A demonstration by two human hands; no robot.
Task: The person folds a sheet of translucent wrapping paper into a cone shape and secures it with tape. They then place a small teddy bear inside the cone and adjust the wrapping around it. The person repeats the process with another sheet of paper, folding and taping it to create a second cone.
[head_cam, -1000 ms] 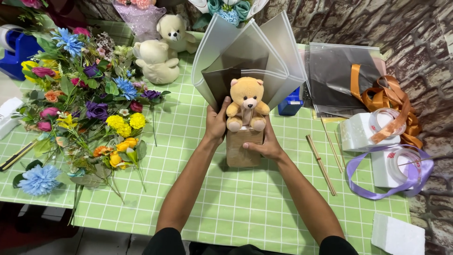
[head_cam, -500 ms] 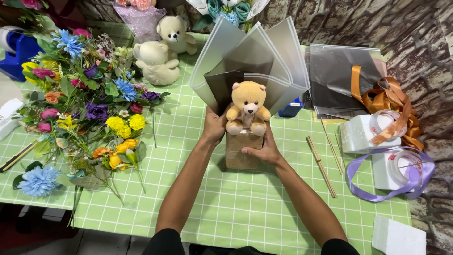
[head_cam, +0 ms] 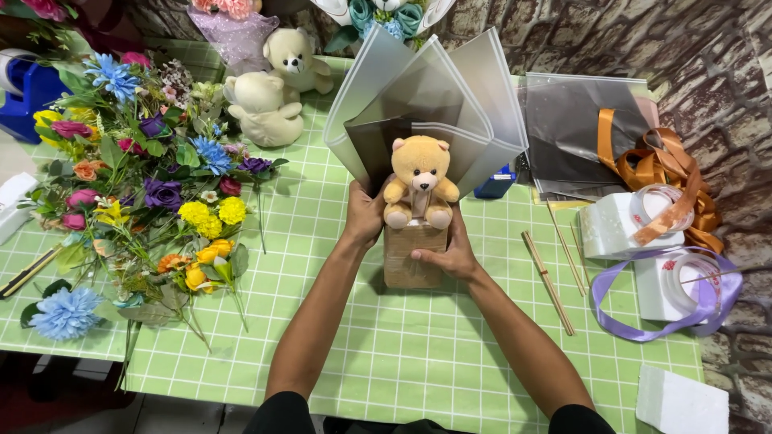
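A small tan teddy bear (head_cam: 420, 181) sits on top of a brown block (head_cam: 412, 255) in the middle of the green checked tablecloth (head_cam: 386, 354). Folded grey translucent wrapping sheets (head_cam: 434, 96) fan out behind the bear. My left hand (head_cam: 366, 213) holds the left side of the sheets and block, beside the bear. On the other side, my right hand (head_cam: 450, 251) grips the block's right side, thumb across its front.
A heap of artificial flowers (head_cam: 153, 185) covers the left. Two cream teddy bears (head_cam: 273, 88) sit at the back. Wooden sticks (head_cam: 551, 277), orange ribbon (head_cam: 659, 173), purple ribbon (head_cam: 683, 297), white foam blocks (head_cam: 611, 225) and dark sheets (head_cam: 579, 137) lie on the right.
The bear, block and sheets stay in place between my hands. My right hand has shifted slightly along the block's side.
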